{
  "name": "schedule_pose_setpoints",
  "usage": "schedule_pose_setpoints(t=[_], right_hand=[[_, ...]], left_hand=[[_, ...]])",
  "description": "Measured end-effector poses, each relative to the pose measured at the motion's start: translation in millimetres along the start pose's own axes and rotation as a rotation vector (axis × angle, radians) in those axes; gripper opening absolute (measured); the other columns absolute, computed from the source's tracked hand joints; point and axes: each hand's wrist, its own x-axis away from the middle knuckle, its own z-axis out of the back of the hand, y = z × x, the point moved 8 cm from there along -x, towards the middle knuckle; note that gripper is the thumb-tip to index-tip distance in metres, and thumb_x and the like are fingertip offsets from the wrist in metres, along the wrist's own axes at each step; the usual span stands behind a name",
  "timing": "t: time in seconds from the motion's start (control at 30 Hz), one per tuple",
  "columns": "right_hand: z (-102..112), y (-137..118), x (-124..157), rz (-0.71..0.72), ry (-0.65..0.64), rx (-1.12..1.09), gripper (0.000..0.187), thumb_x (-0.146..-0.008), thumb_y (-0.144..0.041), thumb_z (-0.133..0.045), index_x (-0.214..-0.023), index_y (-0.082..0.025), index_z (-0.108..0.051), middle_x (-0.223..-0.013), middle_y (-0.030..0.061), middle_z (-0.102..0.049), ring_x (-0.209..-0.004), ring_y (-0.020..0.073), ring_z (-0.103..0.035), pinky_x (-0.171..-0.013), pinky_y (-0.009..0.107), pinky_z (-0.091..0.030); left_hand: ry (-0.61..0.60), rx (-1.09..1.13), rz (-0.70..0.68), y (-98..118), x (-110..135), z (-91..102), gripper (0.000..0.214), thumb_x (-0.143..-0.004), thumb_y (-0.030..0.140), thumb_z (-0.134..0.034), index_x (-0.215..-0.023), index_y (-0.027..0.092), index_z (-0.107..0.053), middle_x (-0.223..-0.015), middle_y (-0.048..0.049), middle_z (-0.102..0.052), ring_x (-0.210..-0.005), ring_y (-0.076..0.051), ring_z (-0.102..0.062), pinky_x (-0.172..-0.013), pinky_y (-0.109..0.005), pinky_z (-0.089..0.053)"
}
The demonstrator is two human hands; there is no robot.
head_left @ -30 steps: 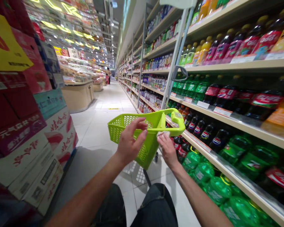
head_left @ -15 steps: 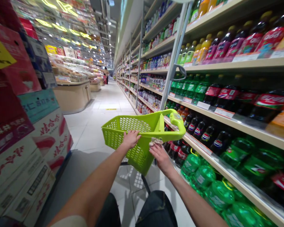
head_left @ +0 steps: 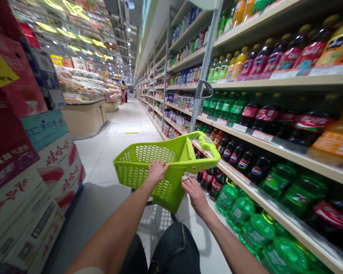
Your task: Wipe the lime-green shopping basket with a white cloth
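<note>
A lime-green shopping cart (head_left: 198,164) with perforated basket walls stands in front of me, its handle end to the right. My left hand (head_left: 157,171) has its fingers hooked over the near rim, the thumb side toward the handle. Just under that rim, near the handle end, my right hand (head_left: 196,195) presses a crumpled pale cloth (head_left: 189,176) to the cart's side. The fingers of the right hand lie over the cloth and partly hide it. The part of the basket that shows holds no goods.
Shelves (head_left: 240,172) of bottled drinks run along the right, with large green bottles (head_left: 255,230) at the bottom. Stacked drink cartons (head_left: 57,163) rise on the left. A tiled aisle (head_left: 128,116) leads past a rounded display counter (head_left: 84,118) to a distant person (head_left: 124,92).
My right hand and the cloth have slid slightly down from the rim onto the cart's side. The left hand keeps its grip. My view has shifted a little, and the cart appears further left.
</note>
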Motion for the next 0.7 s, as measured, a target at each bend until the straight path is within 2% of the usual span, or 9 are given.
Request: schedule_pose_setpoints(t=[0.13, 0.2, 0.27, 0.37, 0.43, 0.5, 0.6, 0.63, 0.7], right_hand=[[48.6, 35.7, -23.3, -0.175, 0.191, 0.032, 0.044, -0.083, -0.008, -0.035, -0.124, -0.022, -0.045, -0.124, 0.0061, -0.051, -0.126, 0.0214, -0.030, -0.102, 0.049, -0.030], [59.1, 52.7, -35.6, -0.237, 0.244, 0.078, 0.045, -0.083, -0.009, -0.034, -0.125, -0.022, -0.044, -0.126, 0.0063, -0.049, -0.127, 0.0223, -0.029, -0.103, 0.053, -0.026], [45.9, 55.2, -40.9, -0.215, 0.184, 0.097, 0.045, -0.083, -0.007, -0.033, -0.122, -0.022, -0.047, -0.123, 0.0065, -0.052, -0.127, 0.0218, -0.029, -0.102, 0.053, -0.027], [14.5, 33.2, -36.5, -0.029, 0.034, 0.045, 0.042, -0.083, -0.006, -0.033, -0.116, -0.022, -0.054, -0.115, 0.0058, -0.058, -0.124, 0.0184, -0.034, -0.100, 0.046, -0.034], [12.7, 22.0, -34.9, 0.073, -0.011, -0.003, 0.041, -0.083, -0.006, -0.033, -0.114, -0.022, -0.055, -0.113, 0.0049, -0.059, -0.122, 0.0165, -0.038, -0.098, 0.042, -0.037], [31.0, 30.7, -42.0, 0.029, 0.031, 0.021, 0.042, -0.083, -0.006, -0.033, -0.116, -0.021, -0.053, -0.117, 0.0057, -0.057, -0.123, 0.0176, -0.036, -0.100, 0.043, -0.036], [60.4, 61.4, -58.0, -0.200, 0.140, 0.169, 0.043, -0.081, -0.006, -0.033, -0.117, -0.017, -0.052, -0.119, 0.0099, -0.054, -0.124, 0.0216, -0.035, -0.102, 0.048, -0.029], [59.9, 66.0, -62.5, -0.247, 0.139, 0.202, 0.043, -0.080, -0.006, -0.033, -0.116, -0.016, -0.053, -0.117, 0.0107, -0.056, -0.123, 0.0223, -0.036, -0.102, 0.050, -0.029], [39.2, 59.4, -70.3, -0.236, 0.070, 0.193, 0.043, -0.078, -0.004, -0.033, -0.113, -0.016, -0.056, -0.114, 0.0104, -0.058, -0.121, 0.0222, -0.038, -0.100, 0.050, -0.030]], left_hand=[[-0.002, 0.019, 0.005, 1.8, 6.0, -3.9, 0.038, -0.087, 0.040, -0.026, -0.115, 0.023, -0.047, -0.113, -0.0091, -0.051, -0.108, -0.025, -0.042, -0.091, -0.046, -0.031], [-0.012, 0.027, -0.009, 1.8, 8.5, -5.6, 0.040, -0.087, 0.039, -0.028, -0.122, 0.024, -0.040, -0.117, -0.0087, -0.049, -0.111, -0.024, -0.040, -0.094, -0.046, -0.029], [-0.026, 0.034, -0.022, 1.4, 10.4, -6.9, 0.041, -0.086, 0.038, -0.029, -0.124, 0.024, -0.037, -0.119, -0.0087, -0.048, -0.113, -0.024, -0.040, -0.095, -0.047, -0.029], [-0.041, 0.042, -0.037, 1.0, 12.6, -7.8, 0.044, -0.085, 0.036, -0.031, -0.127, 0.024, -0.034, -0.123, -0.0093, -0.047, -0.117, -0.024, -0.037, -0.097, -0.048, -0.027], [-0.047, 0.047, -0.045, 0.9, 13.9, -8.1, 0.046, -0.085, 0.035, -0.032, -0.129, 0.024, -0.031, -0.126, -0.0095, -0.044, -0.119, -0.023, -0.035, -0.098, -0.049, -0.026], [-0.056, 0.051, -0.050, 1.1, 15.4, -8.5, 0.048, -0.084, 0.034, -0.033, -0.131, 0.024, -0.028, -0.130, -0.0096, -0.042, -0.122, -0.023, -0.033, -0.099, -0.050, -0.025], [-0.089, 0.052, -0.048, 2.0, 17.1, -10.7, 0.052, -0.083, 0.033, -0.035, -0.133, 0.022, -0.024, -0.137, -0.0095, -0.034, -0.127, -0.024, -0.025, -0.100, -0.051, -0.023], [-0.100, 0.053, -0.046, 2.5, 17.4, -11.6, 0.053, -0.083, 0.034, -0.035, -0.134, 0.021, -0.023, -0.139, -0.0095, -0.031, -0.128, -0.024, -0.023, -0.101, -0.051, -0.022], [-0.115, 0.055, -0.046, 3.4, 17.5, -12.5, 0.056, -0.083, 0.035, -0.036, -0.134, 0.020, -0.021, -0.141, -0.0091, -0.027, -0.130, -0.025, -0.019, -0.101, -0.051, -0.021]])
